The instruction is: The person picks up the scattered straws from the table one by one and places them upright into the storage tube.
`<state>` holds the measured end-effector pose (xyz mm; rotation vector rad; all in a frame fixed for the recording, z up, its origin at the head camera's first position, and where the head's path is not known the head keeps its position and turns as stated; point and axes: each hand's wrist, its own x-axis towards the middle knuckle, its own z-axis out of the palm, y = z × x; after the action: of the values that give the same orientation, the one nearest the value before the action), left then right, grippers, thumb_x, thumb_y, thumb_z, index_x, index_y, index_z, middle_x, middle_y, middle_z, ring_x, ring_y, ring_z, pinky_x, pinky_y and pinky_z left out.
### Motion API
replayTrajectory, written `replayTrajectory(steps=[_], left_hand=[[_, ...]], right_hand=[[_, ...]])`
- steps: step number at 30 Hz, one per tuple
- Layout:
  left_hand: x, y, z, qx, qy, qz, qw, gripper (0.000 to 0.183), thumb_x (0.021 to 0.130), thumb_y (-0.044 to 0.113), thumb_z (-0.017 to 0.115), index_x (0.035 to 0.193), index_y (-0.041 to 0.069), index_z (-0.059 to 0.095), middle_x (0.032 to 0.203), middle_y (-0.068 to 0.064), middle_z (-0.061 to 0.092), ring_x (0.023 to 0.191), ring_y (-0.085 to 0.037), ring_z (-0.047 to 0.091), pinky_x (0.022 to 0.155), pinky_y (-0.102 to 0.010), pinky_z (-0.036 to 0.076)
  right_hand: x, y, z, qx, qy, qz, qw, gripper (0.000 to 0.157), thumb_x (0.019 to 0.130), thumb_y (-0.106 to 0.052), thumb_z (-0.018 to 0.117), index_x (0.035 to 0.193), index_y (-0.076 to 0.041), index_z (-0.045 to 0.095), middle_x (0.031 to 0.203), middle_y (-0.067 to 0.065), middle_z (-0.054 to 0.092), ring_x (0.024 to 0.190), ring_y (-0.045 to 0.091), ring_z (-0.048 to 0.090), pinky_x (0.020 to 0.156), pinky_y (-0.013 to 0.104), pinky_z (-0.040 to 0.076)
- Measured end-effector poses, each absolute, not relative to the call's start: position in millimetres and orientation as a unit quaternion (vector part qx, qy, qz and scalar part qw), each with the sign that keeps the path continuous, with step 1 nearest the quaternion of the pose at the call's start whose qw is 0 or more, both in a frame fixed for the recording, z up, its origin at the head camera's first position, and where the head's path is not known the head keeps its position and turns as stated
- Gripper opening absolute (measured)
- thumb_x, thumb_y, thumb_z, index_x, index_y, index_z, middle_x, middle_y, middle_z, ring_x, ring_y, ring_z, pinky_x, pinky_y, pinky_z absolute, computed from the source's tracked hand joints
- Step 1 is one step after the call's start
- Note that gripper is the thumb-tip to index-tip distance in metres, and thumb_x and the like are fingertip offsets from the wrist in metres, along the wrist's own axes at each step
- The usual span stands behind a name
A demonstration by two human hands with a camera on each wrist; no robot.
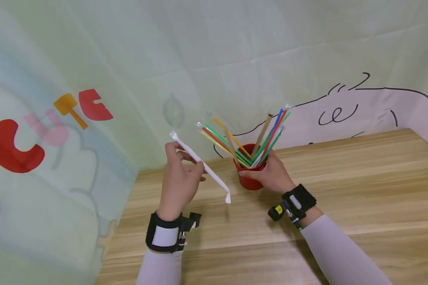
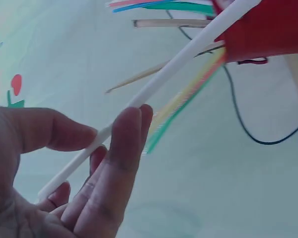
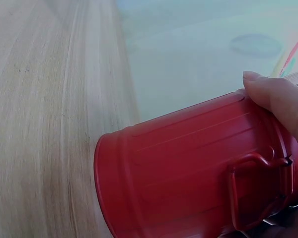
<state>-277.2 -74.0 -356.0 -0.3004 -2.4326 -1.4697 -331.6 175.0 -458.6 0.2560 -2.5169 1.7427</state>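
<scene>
My left hand (image 1: 180, 178) pinches a long white paper-wrapped straw (image 1: 215, 178) between thumb and fingers. It slants down to the right, its lower end bent, to the left of a red metal bucket (image 1: 249, 183). Around that bucket, near the rim, my right hand (image 1: 276, 174) has its grip, the thumb across the near side. Colourful plastic-wrapped straws (image 1: 271, 136) and slim brown sticks (image 1: 262, 133) fan out of the top. The right wrist view shows the ribbed bucket wall and a wire handle (image 3: 233, 198); part of the right hand is hidden behind the bucket.
Under both hands is a wood-grain table (image 1: 360, 190). A pale printed cloth backdrop (image 1: 214, 47) rises along its far and left edges, with coloured letters and black line drawings. Both wrists wear black straps with small cameras (image 1: 276, 213).
</scene>
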Motion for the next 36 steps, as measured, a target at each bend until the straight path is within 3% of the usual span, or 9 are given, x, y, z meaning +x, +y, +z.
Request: replayTrajectory(steps=[13, 23, 30, 36], left_hand=[[-288.8, -40.3, -331.1, -0.165, -0.784, -0.564, 0.201, 0.050, 0.101, 0.005, 0.064, 0.137, 0.006, 0.029, 0.112, -0.016, 0.058, 0.083, -0.033, 0.079, 0.069, -0.034, 0.065], [-310.4, -21.9, -368.3, -0.159, -0.810, -0.542, 0.156, 0.043, 0.103, 0.008, 0.060, 0.137, 0.005, 0.034, 0.111, -0.018, 0.060, 0.084, -0.030, 0.079, 0.069, -0.041, 0.065], [-321.3, -12.5, -397.8, -0.126, -0.873, -0.451, 0.134, 0.043, 0.099, 0.011, 0.067, 0.135, 0.005, 0.045, 0.107, -0.015, 0.071, 0.094, -0.027, 0.073, 0.070, -0.035, 0.058], [-324.9, -7.1, -413.0, -0.120, -0.883, -0.436, 0.129, 0.036, 0.096, 0.012, 0.072, 0.127, 0.004, 0.055, 0.105, -0.014, 0.072, 0.093, -0.027, 0.070, 0.077, -0.039, 0.059]], right_hand=[[-330.6, 175.9, -457.8, 0.087, -0.819, 0.566, 0.038, 0.089, 0.082, -0.033, 0.089, 0.151, -0.011, 0.038, 0.145, 0.012, 0.056, 0.133, 0.033, 0.056, 0.109, 0.056, 0.050], [-332.3, 173.7, -458.1, 0.098, -0.808, 0.580, 0.042, 0.085, 0.083, -0.032, 0.089, 0.151, -0.017, 0.039, 0.143, 0.007, 0.057, 0.133, 0.030, 0.057, 0.110, 0.056, 0.050], [-333.1, 174.7, -457.3, 0.103, -0.804, 0.584, 0.042, 0.086, 0.083, -0.032, 0.089, 0.152, -0.017, 0.038, 0.145, 0.007, 0.056, 0.135, 0.029, 0.056, 0.111, 0.054, 0.049], [-333.3, 175.3, -457.4, 0.115, -0.799, 0.589, 0.049, 0.085, 0.083, -0.028, 0.089, 0.151, -0.016, 0.039, 0.145, 0.008, 0.057, 0.135, 0.030, 0.056, 0.113, 0.055, 0.048]])
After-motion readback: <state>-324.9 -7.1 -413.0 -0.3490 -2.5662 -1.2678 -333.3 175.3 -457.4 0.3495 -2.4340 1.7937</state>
